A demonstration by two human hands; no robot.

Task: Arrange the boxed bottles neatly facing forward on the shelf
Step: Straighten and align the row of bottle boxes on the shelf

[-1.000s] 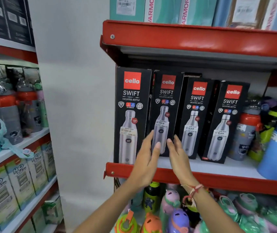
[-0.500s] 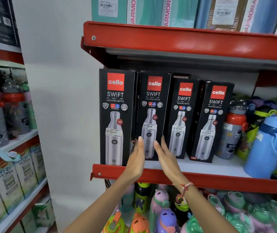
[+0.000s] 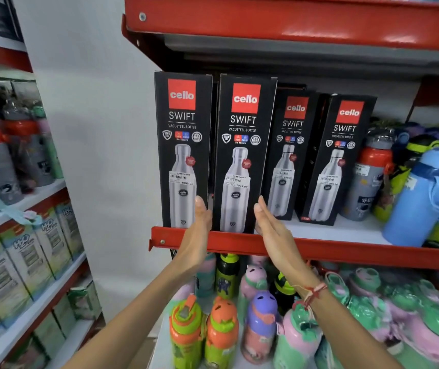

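Four black Cello Swift bottle boxes stand upright in a row on the red-edged shelf (image 3: 346,253), long axis vertical, printed fronts outward.

Second box from the left (image 3: 242,155): sits directly between the two hands, its base at the shelf's front lip. Left hand (image 3: 198,230) is flat and fully extended, palm turned inward, fingertips at the box's lower left edge, in the narrow gap toward the leftmost box (image 3: 183,150). Right hand (image 3: 271,227) is likewise flat, palm inward, fingertips at the lower right edge. Neither hand curls round anything; contact looks light at most, and whether the palms actually press the box sides cannot be told. Both hands are about equally near.

Third box (image 3: 290,155) and fourth box (image 3: 338,161) stand further back on the shelf and lean slightly, tops tipped to the right. The two left boxes stand forward, close to flush.

Judgement: the framed box appears squared; the next move likely shifts rightward to bring the third box forward to the same line.

Room: white shelf surface is bare in front of the two rear boxes. To the right, loose bottles crowd close, an orange-capped grey bottle (image 3: 370,177) just beside the fourth box. The upper shelf overhangs near the box tops, so sliding seems safer than lifting.
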